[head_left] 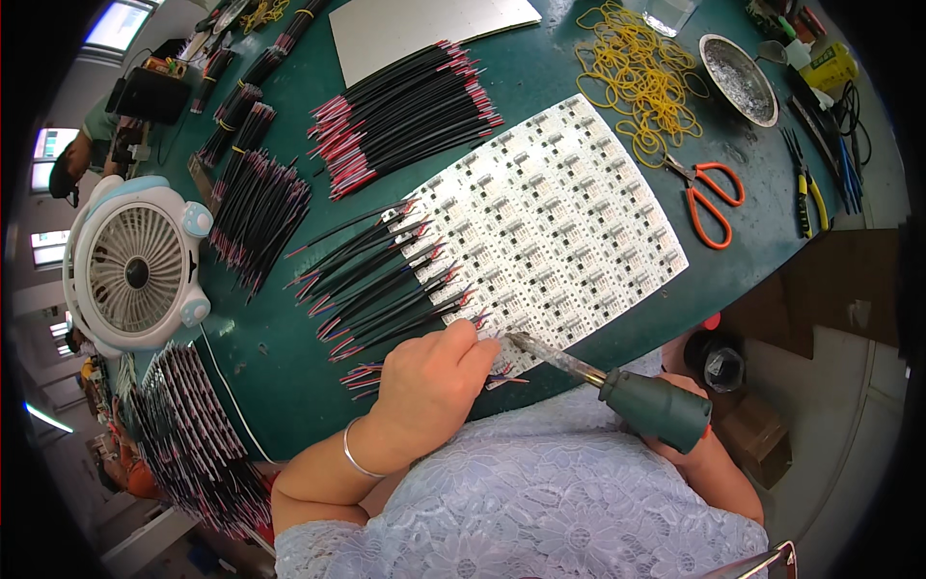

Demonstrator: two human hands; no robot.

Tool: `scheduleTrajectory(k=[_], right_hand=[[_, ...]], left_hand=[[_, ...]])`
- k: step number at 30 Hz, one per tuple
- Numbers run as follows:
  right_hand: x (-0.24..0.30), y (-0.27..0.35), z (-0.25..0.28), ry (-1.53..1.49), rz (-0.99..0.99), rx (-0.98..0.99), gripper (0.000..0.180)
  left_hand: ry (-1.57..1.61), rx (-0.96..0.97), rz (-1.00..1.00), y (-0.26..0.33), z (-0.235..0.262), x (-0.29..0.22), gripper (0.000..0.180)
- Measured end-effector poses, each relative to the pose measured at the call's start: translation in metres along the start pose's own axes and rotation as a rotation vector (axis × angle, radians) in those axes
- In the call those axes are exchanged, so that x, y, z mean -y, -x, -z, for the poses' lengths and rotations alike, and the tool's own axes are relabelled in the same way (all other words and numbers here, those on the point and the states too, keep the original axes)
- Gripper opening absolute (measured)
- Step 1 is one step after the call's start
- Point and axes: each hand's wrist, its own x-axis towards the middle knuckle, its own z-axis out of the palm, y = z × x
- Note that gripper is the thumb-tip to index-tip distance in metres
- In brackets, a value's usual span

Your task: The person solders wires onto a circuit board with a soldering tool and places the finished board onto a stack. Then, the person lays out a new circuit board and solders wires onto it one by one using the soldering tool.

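Note:
A white panel of joined circuit boards (559,222) lies tilted on the green table. Along its left edge, several black-sleeved wires (371,265) with red and blue ends reach onto it. At the panel's near corner my left hand (424,391) is closed, thumb and forefinger pinching a wire whose held part is mostly covered by the fingers. Wire ends (509,378) show just beyond the fingertips. My right hand (687,459) grips a green-handled soldering gun (656,410) from behind. Its metal tip is at the board, close beside my left fingertips.
Bundled wires (410,111) lie behind the panel, with more (258,212) at left by a white fan (135,270). Yellow rubber bands (641,72), a metal bowl (738,80), orange-handled cutters (712,203) and yellow-black pliers (805,193) sit at right.

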Motion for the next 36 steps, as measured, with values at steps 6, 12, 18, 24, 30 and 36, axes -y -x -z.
scheduleTrajectory(k=[6,12,18,24,30,36], right_hand=[[0.014,0.004,0.002,-0.180,-0.126,-0.175,0.020],[0.017,0.012,0.002,-0.446,-0.257,-0.294,0.016],[0.017,0.013,0.011,-0.121,-0.064,-0.078,0.019],[0.014,0.021,0.007,-0.230,-0.210,-0.003,0.030],[0.016,0.014,0.007,-0.047,-0.082,-0.004,0.031],[0.008,0.024,0.002,-0.084,-0.101,-0.021,0.035]], left_hand=[[0.067,-0.031,-0.008,0.002,-0.001,0.004,0.021],[0.196,-0.152,0.027,0.003,0.020,-0.013,0.024],[0.033,-0.066,0.016,0.014,-0.002,-0.006,0.022],[-0.022,-0.053,0.000,0.015,-0.005,-0.008,0.019],[0.013,0.006,0.015,0.019,-0.009,-0.007,0.022],[-0.055,0.057,-0.013,0.017,-0.005,-0.010,0.023]])
